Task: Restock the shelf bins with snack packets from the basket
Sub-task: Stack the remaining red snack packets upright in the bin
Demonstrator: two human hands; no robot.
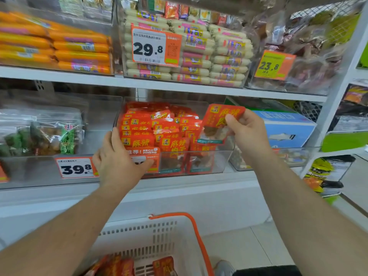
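A clear plastic bin on the lower shelf holds several rows of red snack packets. My left hand grips the bin's front left corner, thumb over the orange label on its front wall. My right hand pinches one red snack packet upright over the bin's right side. Below, a white basket with an orange handle contains a few more red packets.
Neighbouring clear bins hold green-labelled bagged snacks on the left and a blue box on the right. The upper shelf carries orange sausages, white sausages and brown bagged snacks. Another rack stands at far right.
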